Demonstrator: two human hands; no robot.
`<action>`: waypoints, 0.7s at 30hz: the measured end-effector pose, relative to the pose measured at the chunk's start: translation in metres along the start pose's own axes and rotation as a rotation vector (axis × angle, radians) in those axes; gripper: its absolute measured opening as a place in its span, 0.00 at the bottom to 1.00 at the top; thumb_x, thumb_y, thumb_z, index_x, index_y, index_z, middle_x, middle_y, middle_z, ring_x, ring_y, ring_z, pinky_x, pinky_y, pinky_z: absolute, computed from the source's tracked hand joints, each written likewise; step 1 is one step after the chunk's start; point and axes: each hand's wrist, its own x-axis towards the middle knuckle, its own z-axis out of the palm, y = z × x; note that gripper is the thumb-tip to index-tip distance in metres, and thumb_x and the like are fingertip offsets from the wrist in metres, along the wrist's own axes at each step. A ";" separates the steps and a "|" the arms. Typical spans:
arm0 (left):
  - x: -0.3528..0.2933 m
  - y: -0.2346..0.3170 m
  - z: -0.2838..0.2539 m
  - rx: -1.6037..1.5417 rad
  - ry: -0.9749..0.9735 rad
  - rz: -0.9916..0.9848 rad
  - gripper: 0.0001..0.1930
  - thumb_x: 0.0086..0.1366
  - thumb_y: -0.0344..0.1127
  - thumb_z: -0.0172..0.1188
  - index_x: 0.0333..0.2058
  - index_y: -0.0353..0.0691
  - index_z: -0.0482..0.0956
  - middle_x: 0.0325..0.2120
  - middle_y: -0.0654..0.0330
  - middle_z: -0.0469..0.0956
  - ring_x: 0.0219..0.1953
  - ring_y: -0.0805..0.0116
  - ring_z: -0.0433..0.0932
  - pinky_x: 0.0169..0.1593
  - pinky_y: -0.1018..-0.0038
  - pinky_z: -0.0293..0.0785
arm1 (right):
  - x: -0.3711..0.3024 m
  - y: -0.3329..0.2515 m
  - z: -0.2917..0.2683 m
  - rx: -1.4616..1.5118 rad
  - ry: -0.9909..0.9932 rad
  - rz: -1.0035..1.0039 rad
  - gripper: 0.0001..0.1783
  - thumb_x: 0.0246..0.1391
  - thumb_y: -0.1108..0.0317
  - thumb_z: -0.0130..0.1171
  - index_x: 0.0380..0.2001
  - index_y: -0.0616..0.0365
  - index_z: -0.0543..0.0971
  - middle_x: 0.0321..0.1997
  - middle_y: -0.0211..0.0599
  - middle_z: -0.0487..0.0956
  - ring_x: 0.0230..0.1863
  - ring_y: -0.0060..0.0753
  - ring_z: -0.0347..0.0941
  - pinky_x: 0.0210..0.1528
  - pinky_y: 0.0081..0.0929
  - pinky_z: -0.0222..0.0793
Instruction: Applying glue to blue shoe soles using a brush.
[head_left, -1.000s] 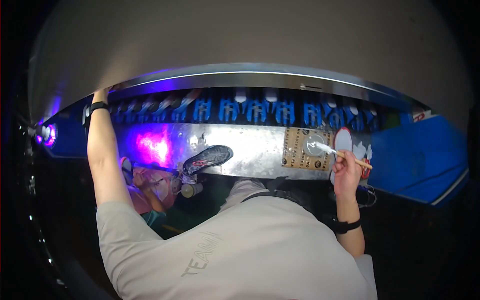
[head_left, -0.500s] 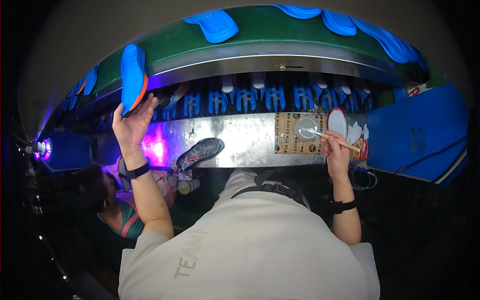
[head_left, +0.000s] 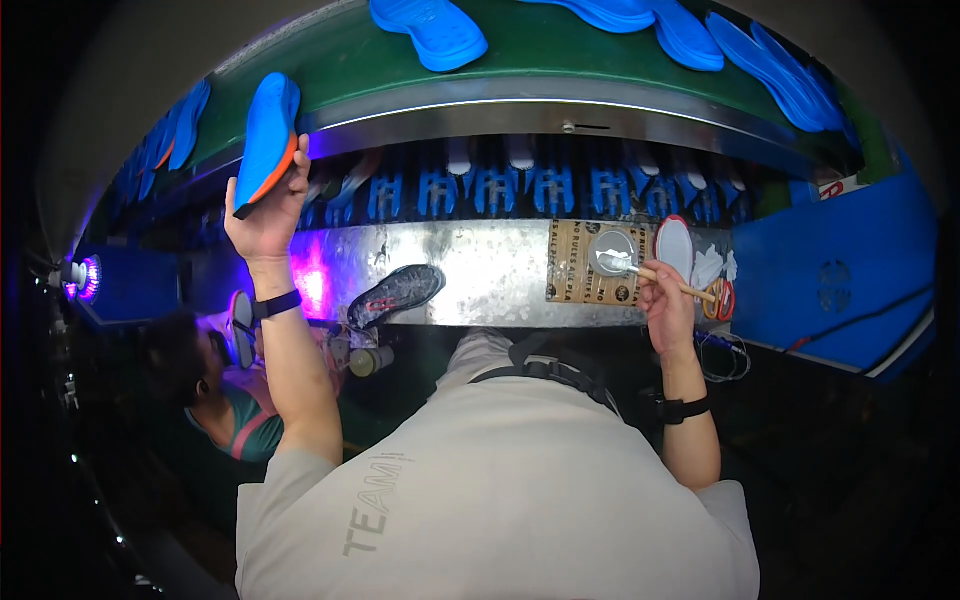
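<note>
A blue shoe sole with an orange edge [head_left: 266, 140] is held at the far left by my left hand [head_left: 264, 215], thumb on one side and fingers along the other. Between the fingers of my right hand [head_left: 668, 310] is a wooden-handled brush [head_left: 672, 280]. Its bristles are in a round dish of whitish liquid [head_left: 612, 248], which stands on a printed cardboard sheet [head_left: 566, 272]. A dark shoe sole or upper with red marks [head_left: 398, 296] lies on the metal bench between my hands. Beside the dish stands a white, red-edged shoe piece [head_left: 674, 248].
Several blue soles [head_left: 430, 30] lie on a green belt [head_left: 560, 60] behind a metal rail. Below it is a row of blue holders [head_left: 495, 190]. Orange-handled scissors [head_left: 718, 300] and crumpled white paper lie at right. A person [head_left: 215, 390] sits at left near a purple lamp [head_left: 88, 278].
My left fingers have closed round the blue sole's lower end, and the sole has shifted slightly. My right hand keeps the brush at the dish. The view has shifted a little.
</note>
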 end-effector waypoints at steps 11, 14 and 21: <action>-0.075 -0.167 0.052 0.207 0.043 -0.241 0.58 0.53 0.57 0.71 0.72 0.27 0.52 0.63 0.33 0.66 0.64 0.33 0.70 0.55 0.48 0.82 | 0.006 -0.009 0.003 -0.046 -0.006 0.019 0.14 0.70 0.65 0.55 0.50 0.64 0.79 0.31 0.28 0.77 0.27 0.14 0.67 0.27 0.16 0.61; -0.093 -0.205 0.058 0.034 0.074 -0.389 0.56 0.53 0.52 0.72 0.72 0.30 0.52 0.62 0.34 0.68 0.65 0.32 0.70 0.58 0.48 0.80 | 0.016 -0.004 -0.008 -0.152 0.054 0.045 0.14 0.70 0.64 0.57 0.50 0.63 0.80 0.31 0.28 0.77 0.26 0.14 0.67 0.27 0.16 0.62; -0.115 -0.236 0.048 -0.074 0.138 -0.521 0.52 0.58 0.49 0.70 0.74 0.39 0.49 0.64 0.33 0.66 0.65 0.32 0.70 0.57 0.46 0.81 | 0.037 0.022 -0.036 -0.641 0.159 -0.095 0.12 0.66 0.64 0.61 0.42 0.63 0.84 0.32 0.32 0.84 0.27 0.16 0.73 0.30 0.18 0.67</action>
